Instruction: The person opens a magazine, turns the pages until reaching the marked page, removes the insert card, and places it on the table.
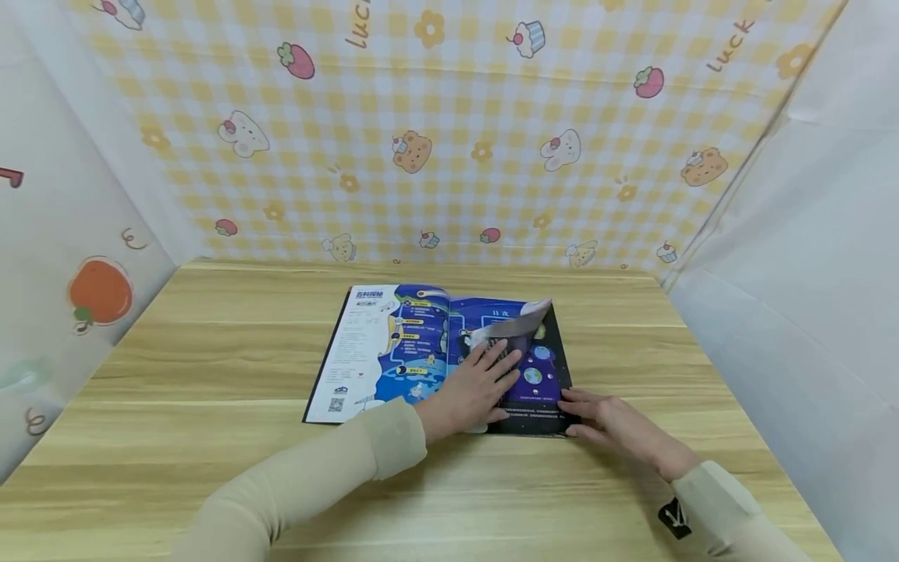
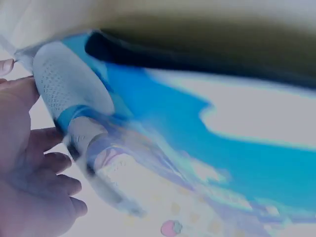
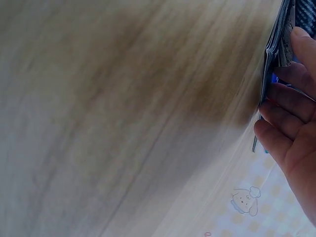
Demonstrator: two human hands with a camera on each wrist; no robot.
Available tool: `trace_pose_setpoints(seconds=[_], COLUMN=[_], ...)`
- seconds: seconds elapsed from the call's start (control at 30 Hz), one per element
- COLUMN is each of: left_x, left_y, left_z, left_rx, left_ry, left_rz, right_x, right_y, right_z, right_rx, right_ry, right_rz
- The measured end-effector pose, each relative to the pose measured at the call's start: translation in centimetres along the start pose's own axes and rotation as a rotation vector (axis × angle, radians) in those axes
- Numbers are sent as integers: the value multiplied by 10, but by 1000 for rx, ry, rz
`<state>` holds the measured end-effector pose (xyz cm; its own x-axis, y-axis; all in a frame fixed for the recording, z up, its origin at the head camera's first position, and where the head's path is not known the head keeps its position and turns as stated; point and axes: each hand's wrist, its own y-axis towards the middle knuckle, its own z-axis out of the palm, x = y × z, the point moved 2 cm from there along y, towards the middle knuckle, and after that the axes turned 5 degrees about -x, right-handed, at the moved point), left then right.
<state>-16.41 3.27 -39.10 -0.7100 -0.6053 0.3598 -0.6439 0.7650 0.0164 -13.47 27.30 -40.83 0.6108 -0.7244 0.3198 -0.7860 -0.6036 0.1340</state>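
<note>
An open magazine (image 1: pixel 414 351) with blue and purple space pictures lies on the wooden table. One of its right-hand pages (image 1: pixel 523 324) is lifted and curls over at the top. My left hand (image 1: pixel 474 388) lies across this page with spread fingers; in the left wrist view its fingers (image 2: pixel 47 138) are beside the curled sheet (image 2: pixel 74 81), which is blurred. At the magazine's lower right corner is my right hand (image 1: pixel 614 421). Thumb and fingers of the right hand (image 3: pixel 296 108) pinch the edge of the pages (image 3: pixel 269 64) in the right wrist view.
The wooden table (image 1: pixel 175 460) reaches around the magazine on all sides. A yellow checked cloth (image 1: pixel 449 101) hangs behind it, and white cloth walls (image 1: pixel 794 234) stand left and right. A small black tag (image 1: pixel 675 518) is at the right sleeve.
</note>
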Motion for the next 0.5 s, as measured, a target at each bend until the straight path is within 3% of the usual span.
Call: trace_pose_setpoints(seconds=[0.2, 0.33, 0.5], left_x=[14, 19, 25], left_y=[-12, -23, -37], left_z=[0, 5, 11], left_rx=[25, 0, 14], left_ry=[10, 6, -125], left_rz=[-9, -23, -86], right_x=[0, -1, -2], right_y=[-1, -1, -2], right_z=[0, 1, 1], right_rx=[-20, -25, -31], right_ry=[1, 9, 7], right_rz=[-6, -1, 4])
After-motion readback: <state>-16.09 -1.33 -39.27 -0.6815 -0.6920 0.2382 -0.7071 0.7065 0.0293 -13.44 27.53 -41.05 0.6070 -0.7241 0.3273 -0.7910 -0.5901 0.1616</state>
